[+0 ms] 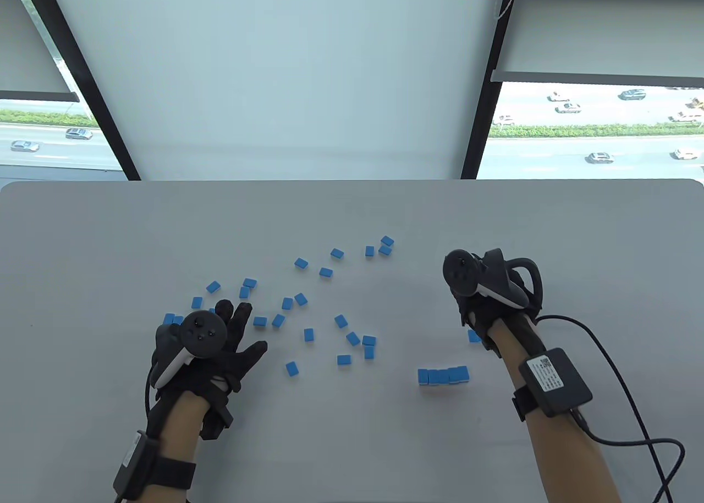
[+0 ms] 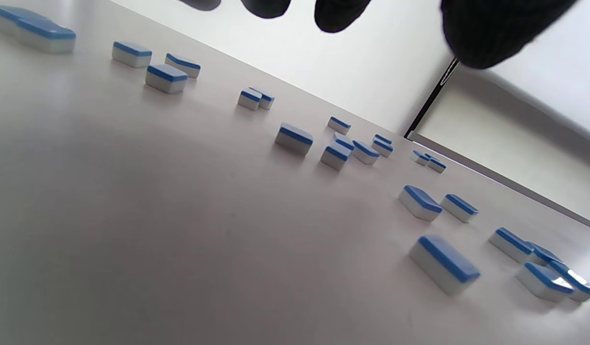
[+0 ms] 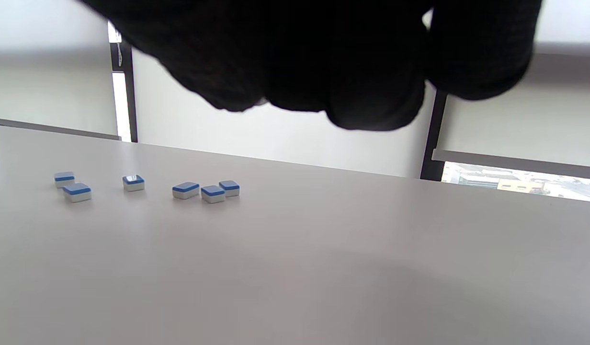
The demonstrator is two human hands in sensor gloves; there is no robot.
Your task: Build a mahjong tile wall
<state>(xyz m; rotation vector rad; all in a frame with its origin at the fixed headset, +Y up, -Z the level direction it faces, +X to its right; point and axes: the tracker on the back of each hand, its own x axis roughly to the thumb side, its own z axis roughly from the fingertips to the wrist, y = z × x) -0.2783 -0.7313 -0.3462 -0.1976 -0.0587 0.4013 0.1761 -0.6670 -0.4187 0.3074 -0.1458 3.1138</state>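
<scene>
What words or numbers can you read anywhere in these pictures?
No text can be read.
White label on the black box strapped to the right forearm: print too small to read.
Mahjong tiles: blue backs up, no marks showing.
Trackers on the hands: no readable writing.

Setting: office-type room on an upper floor, used as a recording station. Plain grey counter [image 1: 352,217] stands against full-height windows [image 1: 594,134] with dark frames and half-lowered roller blinds [image 1: 275,74]. Beyond the glass, a multi-lane road with cars [image 1: 599,157] and a hedge strip, seen from well above (high storey). No domestic or workshop fittings visible.
</scene>
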